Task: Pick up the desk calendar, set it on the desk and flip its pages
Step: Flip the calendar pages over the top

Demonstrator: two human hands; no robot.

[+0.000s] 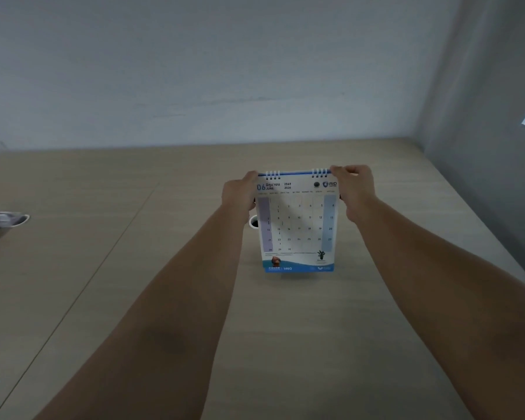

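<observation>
A white desk calendar (297, 225) with a blue spiral-bound top edge stands upright in the middle of the wooden desk (134, 268), showing the June page. Its lower blue edge is at the desk surface; whether it rests there I cannot tell. My left hand (240, 194) grips the calendar's upper left edge. My right hand (353, 189) pinches the upper right corner near the wire rings. Both arms reach forward from the bottom of the view.
A small round white cable opening (253, 222) shows just left of the calendar behind my left wrist. A grey object (3, 222) lies at the desk's left edge. Grey walls close the desk at the back and right.
</observation>
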